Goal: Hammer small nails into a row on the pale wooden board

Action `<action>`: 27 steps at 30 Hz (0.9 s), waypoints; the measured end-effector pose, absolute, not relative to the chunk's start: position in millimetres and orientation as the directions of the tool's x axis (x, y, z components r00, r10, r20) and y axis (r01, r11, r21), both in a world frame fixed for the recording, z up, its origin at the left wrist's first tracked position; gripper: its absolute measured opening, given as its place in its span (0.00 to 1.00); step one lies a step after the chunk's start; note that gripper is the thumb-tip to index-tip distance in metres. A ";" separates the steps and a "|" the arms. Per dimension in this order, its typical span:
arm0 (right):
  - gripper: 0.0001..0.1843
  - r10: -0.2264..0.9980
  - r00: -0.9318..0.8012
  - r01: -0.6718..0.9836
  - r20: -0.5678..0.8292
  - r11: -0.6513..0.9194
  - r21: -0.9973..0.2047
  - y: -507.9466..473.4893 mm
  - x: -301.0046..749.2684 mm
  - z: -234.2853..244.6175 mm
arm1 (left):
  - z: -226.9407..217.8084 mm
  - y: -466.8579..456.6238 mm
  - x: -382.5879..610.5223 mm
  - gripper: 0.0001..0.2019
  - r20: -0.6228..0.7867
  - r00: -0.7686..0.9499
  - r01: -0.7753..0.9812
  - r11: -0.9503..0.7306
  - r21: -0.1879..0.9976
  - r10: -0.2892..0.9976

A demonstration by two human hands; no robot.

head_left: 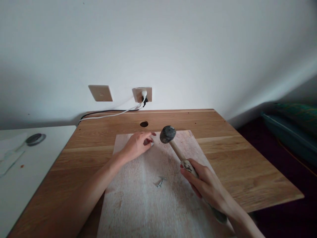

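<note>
The left hand's (138, 144) fingertips are bunched and pressed down on the board (138, 211) close to its far edge. Whether they pinch anything cannot be told, since the hand hides what lies under it. The right hand (205, 185) is wrapped closed around the hammer (176, 149) partway along its handle, covering the middle of the shaft. The dark butt end pokes out beyond the wrist, near the board's right edge. The hammer's head is a rounded, mottled grey lump, raised just right of the left fingertips over the far part of the board, and its handle is pale, worn wood with dark smudges. Two or three small metal nails (160, 181) lie loose in the middle of the board, too small and blurred to count surely. The board is a thin, pale, chalky sheet with a scuffed, whitish grain, and its near edge is cut off by the frame. It lies flat on a desk (81, 155) of warm, oiled wood with long plank seams. A round hole (144, 124) sits near the desk's far edge. A white cable (111, 115) runs off the desk's far left corner up to a beige socket (142, 94) on the wall, with a blank plate (100, 93) beside it. Left of the desk is a white surface (37, 172), where blurred items cannot be made out.
</note>
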State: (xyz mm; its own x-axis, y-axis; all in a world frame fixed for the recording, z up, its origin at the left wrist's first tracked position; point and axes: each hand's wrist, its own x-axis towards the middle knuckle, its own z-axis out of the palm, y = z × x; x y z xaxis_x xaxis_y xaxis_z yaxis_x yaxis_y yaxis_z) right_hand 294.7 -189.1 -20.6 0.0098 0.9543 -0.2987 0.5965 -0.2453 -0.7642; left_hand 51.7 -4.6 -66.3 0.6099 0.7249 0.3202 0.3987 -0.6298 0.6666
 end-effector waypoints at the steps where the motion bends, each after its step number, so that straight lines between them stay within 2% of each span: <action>1: 0.22 0.955 0.004 0.602 -0.298 -0.240 -0.761 -188.1 292.9 -19.5 | -66.3 -4.5 51.7 0.18 0.312 0.608 0.394 -0.619 0.680 0.730; 12: 0.21 0.952 -0.039 0.600 -0.304 -0.221 -0.769 -182.4 278.3 -12.4 | -64.1 -6.0 56.5 0.26 0.295 0.563 0.482 -0.597 0.642 0.772; 19: 0.20 0.945 -0.061 0.631 -0.321 -0.213 -0.746 -183.2 273.7 -9.7 | -58.9 -8.4 55.5 0.23 0.260 0.568 0.507 -0.581 0.637 0.781; 27: 0.20 0.950 -0.074 0.652 -0.302 -0.183 -0.736 -183.1 274.2 -10.8 | -61.0 -9.0 55.0 0.21 0.310 0.569 0.493 -0.618 0.613 0.761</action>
